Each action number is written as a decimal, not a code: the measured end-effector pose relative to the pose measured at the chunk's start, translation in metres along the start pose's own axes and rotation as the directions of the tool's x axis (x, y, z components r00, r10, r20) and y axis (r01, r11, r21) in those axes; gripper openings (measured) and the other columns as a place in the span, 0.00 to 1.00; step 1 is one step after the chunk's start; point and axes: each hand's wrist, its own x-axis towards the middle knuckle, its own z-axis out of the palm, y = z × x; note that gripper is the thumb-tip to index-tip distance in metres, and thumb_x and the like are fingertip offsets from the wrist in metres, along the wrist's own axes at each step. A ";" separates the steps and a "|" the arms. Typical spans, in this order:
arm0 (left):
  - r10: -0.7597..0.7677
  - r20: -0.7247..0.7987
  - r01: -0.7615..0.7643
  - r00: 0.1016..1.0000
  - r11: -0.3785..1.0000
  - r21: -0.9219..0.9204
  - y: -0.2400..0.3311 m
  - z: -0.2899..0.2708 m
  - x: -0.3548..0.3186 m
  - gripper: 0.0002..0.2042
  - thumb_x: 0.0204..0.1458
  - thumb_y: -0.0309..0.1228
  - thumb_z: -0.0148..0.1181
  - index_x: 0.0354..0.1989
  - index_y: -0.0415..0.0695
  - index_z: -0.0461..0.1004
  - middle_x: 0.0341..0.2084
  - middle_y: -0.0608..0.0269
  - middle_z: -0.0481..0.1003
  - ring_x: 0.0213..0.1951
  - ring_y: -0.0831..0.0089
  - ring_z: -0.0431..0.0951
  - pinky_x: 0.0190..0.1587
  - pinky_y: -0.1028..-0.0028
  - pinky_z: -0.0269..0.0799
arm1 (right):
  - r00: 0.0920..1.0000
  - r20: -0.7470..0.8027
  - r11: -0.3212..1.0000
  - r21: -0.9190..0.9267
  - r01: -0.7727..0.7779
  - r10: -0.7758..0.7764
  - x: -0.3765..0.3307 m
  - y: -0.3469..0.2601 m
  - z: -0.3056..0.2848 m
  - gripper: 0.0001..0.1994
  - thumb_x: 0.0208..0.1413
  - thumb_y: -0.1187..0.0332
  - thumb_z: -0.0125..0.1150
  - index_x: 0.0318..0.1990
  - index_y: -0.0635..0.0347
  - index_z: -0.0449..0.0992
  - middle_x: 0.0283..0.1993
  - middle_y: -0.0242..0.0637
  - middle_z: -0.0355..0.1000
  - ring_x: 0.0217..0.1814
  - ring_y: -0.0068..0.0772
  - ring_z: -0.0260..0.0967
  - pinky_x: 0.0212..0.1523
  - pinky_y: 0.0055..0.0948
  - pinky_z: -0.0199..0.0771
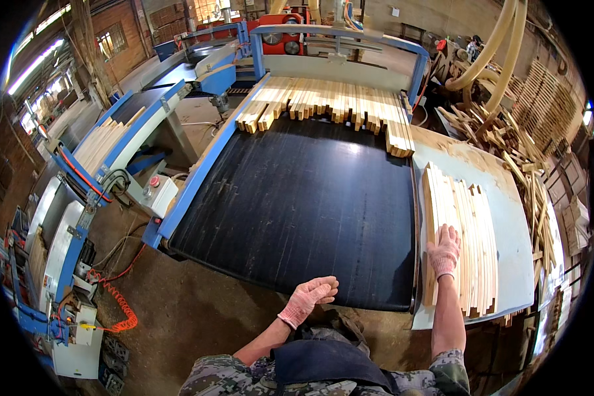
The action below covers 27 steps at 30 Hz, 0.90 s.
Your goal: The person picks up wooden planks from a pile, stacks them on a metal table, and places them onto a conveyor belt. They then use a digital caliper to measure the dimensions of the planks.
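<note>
My right hand, in a pink knit glove with bare fingertips, lies flat on a stack of pale wooden strips. The strips lie side by side, lengthwise, on a light blue-grey side table. My left hand, gloved the same way, hovers over the front edge of a wide black conveyor belt. Its fingers are loosely bent, and nothing shows in them. Across the belt's far end runs a row of wooden strips, their near ends uneven.
A blue frame spans the far end of the belt. To the left, another conveyor carries wooden strips, near a control box with a red button. Scrap wood is heaped at right beneath beige hoses. An orange coiled hose hangs lower left.
</note>
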 end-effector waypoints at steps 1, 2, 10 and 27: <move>0.001 -0.001 -0.001 1.000 1.000 0.005 0.001 0.001 -0.001 0.20 0.71 0.33 0.59 0.67 0.36 0.74 0.60 0.49 0.79 0.59 0.60 0.82 0.62 0.62 0.81 | 1.000 0.001 1.000 0.000 -0.005 0.005 0.000 0.000 0.000 0.43 0.52 0.59 0.70 0.77 0.57 0.64 0.82 0.51 0.55 0.86 0.56 0.48 0.84 0.47 0.47; 0.002 -0.001 -0.002 1.000 1.000 0.009 0.003 0.002 -0.002 0.20 0.71 0.33 0.59 0.67 0.36 0.74 0.60 0.49 0.79 0.59 0.60 0.82 0.62 0.62 0.81 | 1.000 0.002 1.000 0.000 -0.011 0.011 -0.001 0.000 0.000 0.43 0.52 0.59 0.70 0.77 0.57 0.63 0.82 0.51 0.55 0.86 0.55 0.48 0.84 0.47 0.46; -0.001 -0.005 0.002 1.000 1.000 0.013 0.003 0.003 -0.001 0.21 0.71 0.33 0.60 0.68 0.35 0.74 0.60 0.50 0.80 0.59 0.60 0.82 0.62 0.62 0.81 | 1.000 0.013 1.000 -0.027 -0.015 0.016 0.000 -0.001 -0.002 0.44 0.52 0.59 0.72 0.78 0.55 0.63 0.83 0.49 0.55 0.86 0.53 0.47 0.84 0.44 0.48; -0.009 0.006 0.009 1.000 1.000 0.016 0.004 0.003 -0.002 0.22 0.71 0.34 0.60 0.68 0.36 0.73 0.61 0.49 0.79 0.60 0.61 0.82 0.63 0.62 0.80 | 0.998 0.054 0.999 -0.031 -0.040 0.042 -0.002 -0.004 -0.006 0.44 0.54 0.58 0.70 0.79 0.55 0.60 0.84 0.48 0.52 0.88 0.52 0.44 0.85 0.47 0.47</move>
